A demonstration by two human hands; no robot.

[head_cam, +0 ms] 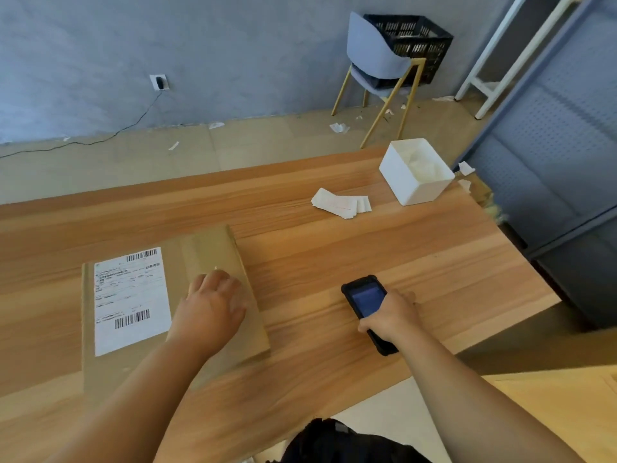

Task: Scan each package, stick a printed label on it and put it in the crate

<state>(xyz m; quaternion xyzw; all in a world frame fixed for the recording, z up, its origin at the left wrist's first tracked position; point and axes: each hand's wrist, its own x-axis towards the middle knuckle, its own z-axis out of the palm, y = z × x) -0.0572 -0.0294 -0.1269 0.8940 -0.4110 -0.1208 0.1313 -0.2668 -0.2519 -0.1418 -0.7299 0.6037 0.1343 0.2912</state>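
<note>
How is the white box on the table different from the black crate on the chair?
The white box has smooth solid walls; the black crate has walls full of slots. The white box stands on the table, close by; the black crate sits on the chair, far off by the wall. The white box looks smaller than the black crate, though it is nearer. Both are open on top.

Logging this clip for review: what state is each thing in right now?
package: flat on table, labelled
left hand: rests on package
scanner: screen lit
right hand: grips scanner
white box: open
labels: loose pile on table
crate: on chair
</note>
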